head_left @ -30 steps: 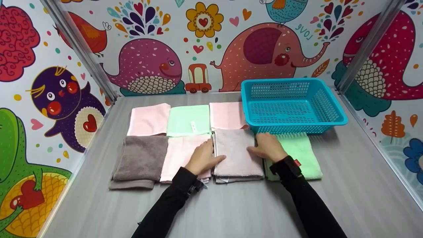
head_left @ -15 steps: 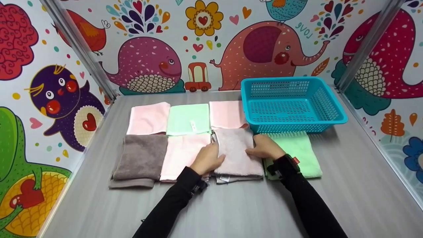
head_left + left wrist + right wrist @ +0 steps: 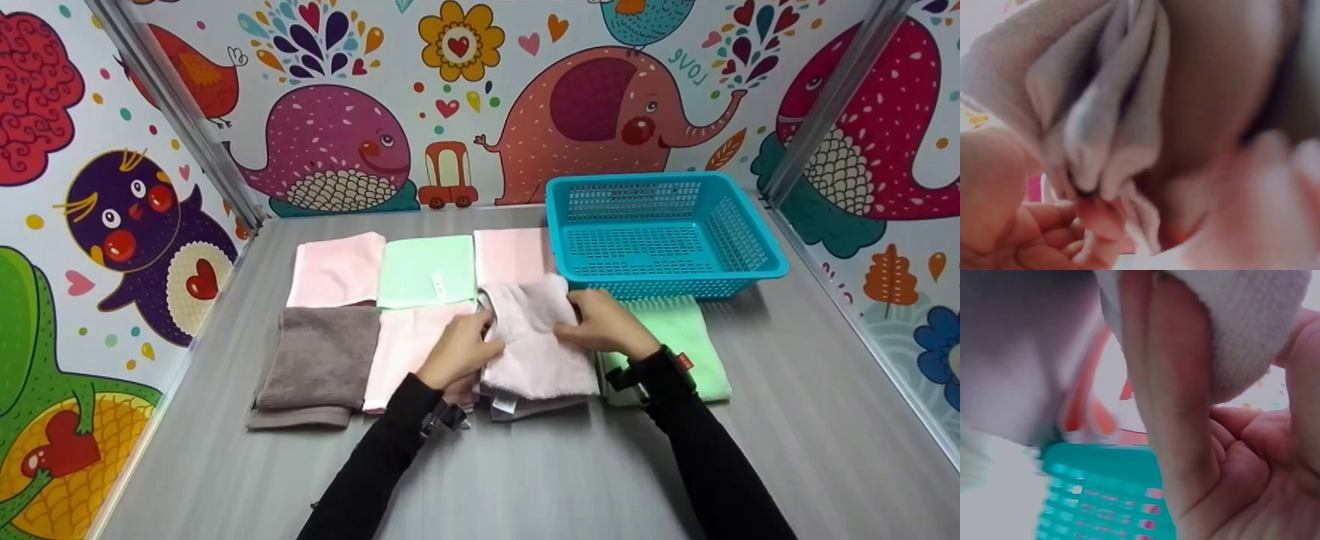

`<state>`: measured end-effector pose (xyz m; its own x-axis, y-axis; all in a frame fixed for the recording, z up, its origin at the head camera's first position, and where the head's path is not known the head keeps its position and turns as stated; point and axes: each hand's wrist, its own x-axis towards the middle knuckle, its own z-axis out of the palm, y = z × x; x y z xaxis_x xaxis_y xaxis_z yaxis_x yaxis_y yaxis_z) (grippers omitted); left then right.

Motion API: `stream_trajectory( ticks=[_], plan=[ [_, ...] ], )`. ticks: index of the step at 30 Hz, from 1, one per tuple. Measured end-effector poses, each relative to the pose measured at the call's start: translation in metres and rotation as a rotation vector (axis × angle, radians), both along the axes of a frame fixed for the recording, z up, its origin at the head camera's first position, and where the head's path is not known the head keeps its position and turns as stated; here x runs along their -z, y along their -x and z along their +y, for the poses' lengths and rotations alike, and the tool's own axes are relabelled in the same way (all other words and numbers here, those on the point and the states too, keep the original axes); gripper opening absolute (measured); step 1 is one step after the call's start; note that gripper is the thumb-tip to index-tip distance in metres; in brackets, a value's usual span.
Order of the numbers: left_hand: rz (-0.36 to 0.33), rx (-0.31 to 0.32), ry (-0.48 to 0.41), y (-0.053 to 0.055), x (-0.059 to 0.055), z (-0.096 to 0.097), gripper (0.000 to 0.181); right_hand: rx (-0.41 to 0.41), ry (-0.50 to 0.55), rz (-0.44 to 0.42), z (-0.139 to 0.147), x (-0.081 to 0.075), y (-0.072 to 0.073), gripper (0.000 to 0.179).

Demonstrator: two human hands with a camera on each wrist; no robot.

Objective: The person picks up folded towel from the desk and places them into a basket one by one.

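Left hand (image 3: pixel 457 351) and right hand (image 3: pixel 611 324) pinch a pale grey-pink, folded rectangular plush towel (image 3: pixel 538 364) between fingers and thumbs. Likely light, limp; grip all layers at opposite edges.

Grey streaked bench (image 3: pixel 540 480). White back wall (image 3: pixel 480 124) along far edge, printed with purple whale (image 3: pixel 337 142), coral elephant (image 3: pixel 585 150). Left wall (image 3: pixel 150 420) along left edge: penguin (image 3: pixel 124 214), green creature (image 3: pixel 30 337). Right wall (image 3: pixel 847 232) along right edge: red-pink creature (image 3: pixel 904 142). Metal posts (image 3: pixel 177 112) at far corners. Light even, shadows soft.

Left forearm (image 3: pixel 369 456) and right forearm (image 3: pixel 718 457) slant inward from near side. Left grip (image 3: pixel 459 349) and right grip (image 3: pixel 606 324) both pinch, fingers (image 3: pixel 1179 382) bent, thumbs (image 3: pixel 490 349) pointing inward.
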<state>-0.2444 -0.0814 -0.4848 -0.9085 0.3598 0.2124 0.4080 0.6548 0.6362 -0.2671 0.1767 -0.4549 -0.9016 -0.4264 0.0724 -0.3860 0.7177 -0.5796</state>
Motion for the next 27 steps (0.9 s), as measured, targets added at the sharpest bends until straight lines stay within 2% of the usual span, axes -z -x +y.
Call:
stream_trajectory(
  ticks=[3, 7, 12, 15, 19, 22, 27],
  plan=[
    [0.034, -0.017, -0.017, -0.003, -0.013, -0.004, 0.011, -0.014, 0.052, 0.022, 0.000, -0.012, -0.003, 0.019],
    [0.065, -0.030, -0.036, -0.005, -0.024, -0.008, 0.010, -0.027, 0.110, 0.016, 0.001, -0.021, -0.005, 0.023],
    [0.080, -0.018, -0.052, 0.003, -0.040, -0.003, 0.010, -0.016, 0.139, 0.023, 0.009, -0.035, 0.002, 0.030],
    [0.099, -0.011, -0.050, 0.017, -0.056, 0.005, 0.012, 0.017, 0.168, 0.022, 0.017, -0.049, 0.014, 0.033],
    [0.134, -0.022, -0.072, 0.044, -0.072, 0.023, 0.020, 0.090, 0.203, 0.030, 0.033, -0.067, 0.033, 0.039],
    [0.144, -0.027, -0.098, 0.065, -0.077, 0.041, 0.028, 0.147, 0.224, 0.054, 0.048, -0.073, 0.046, 0.042],
    [0.138, -0.032, -0.157, 0.095, -0.077, 0.076, 0.034, 0.250, 0.254, 0.101, 0.076, -0.076, 0.066, 0.047]
  ],
)
